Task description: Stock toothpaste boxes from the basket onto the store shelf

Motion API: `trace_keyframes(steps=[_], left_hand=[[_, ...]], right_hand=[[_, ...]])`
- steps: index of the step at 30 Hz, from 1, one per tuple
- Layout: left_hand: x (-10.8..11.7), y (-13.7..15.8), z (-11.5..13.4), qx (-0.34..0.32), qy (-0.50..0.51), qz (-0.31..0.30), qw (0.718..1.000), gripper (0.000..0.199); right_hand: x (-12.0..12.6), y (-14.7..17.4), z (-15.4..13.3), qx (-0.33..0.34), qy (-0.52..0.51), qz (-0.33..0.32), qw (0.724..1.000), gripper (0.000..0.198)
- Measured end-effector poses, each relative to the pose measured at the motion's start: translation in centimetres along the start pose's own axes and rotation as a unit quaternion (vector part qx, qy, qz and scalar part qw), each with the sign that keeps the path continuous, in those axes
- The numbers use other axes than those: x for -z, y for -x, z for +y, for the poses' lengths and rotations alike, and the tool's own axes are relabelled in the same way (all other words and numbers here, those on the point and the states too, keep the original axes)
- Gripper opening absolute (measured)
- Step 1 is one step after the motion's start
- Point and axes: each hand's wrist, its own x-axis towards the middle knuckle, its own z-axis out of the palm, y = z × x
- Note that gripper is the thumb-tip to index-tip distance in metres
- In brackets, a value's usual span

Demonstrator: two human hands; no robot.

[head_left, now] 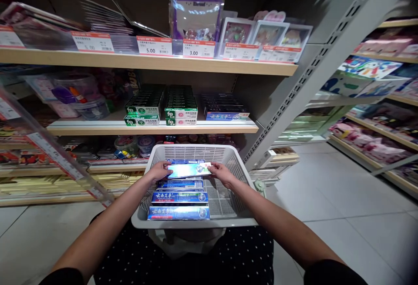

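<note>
A light blue and white toothpaste box [186, 170] is held level between my two hands, above the far part of a grey plastic basket [244, 222]. My left hand [160, 172] grips its left end, and my right hand [222, 173] pinches the right end. Below and nearer to me, several blue toothpaste boxes [179, 212] lie in rows on the basket's left side. Bare mesh shows on the right side of the basket floor. The fingertips under the held box are partly hidden.
On the middle shelf [150, 131] ahead stand stacks of green and white toothpaste boxes [181, 114] and a blue toothpaste stack [225, 116] to their right. An upper shelf [156, 60] with price tags juts out above. A slotted metal post [294, 76] rises right of the basket.
</note>
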Motion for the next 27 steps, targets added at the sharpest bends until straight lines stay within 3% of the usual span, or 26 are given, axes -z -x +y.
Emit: trace_keyframes(steps=[3,8,13,16,19,23,27], left_hand=[[-0.2,-0.2,-0.2,0.013,0.076,0.016,0.997,0.049],[-0.1,0.1,0.3,0.006,0.121,0.025,0.992,0.043],[-0.2,-0.4,-0.3,0.009,0.157,0.039,0.987,0.050],[-0.2,-0.7,-0.5,0.014,0.176,0.021,0.984,0.052],[0.1,-0.2,0.0,-0.014,0.200,-0.013,0.980,0.041],[0.2,1.0,1.7,-0.034,0.252,-0.040,0.966,0.040],[-1.0,1.5,5.5,-0.099,0.262,0.002,0.960,0.047]], right_hand=[[-0.2,-0.2,0.2,-0.021,-0.038,-0.017,0.999,0.022],[-0.1,-0.3,0.5,-0.012,-0.033,-0.014,0.999,0.024],[-0.2,-0.3,0.8,0.002,-0.010,-0.011,1.000,0.028],[-0.3,-0.4,1.1,0.009,-0.008,-0.021,1.000,0.027],[-0.2,-0.5,1.0,0.015,0.000,-0.004,1.000,0.023],[0.5,0.3,-1.1,0.060,0.059,0.038,0.996,0.026],[2.8,1.8,-5.6,0.161,0.136,0.119,0.970,0.044]])
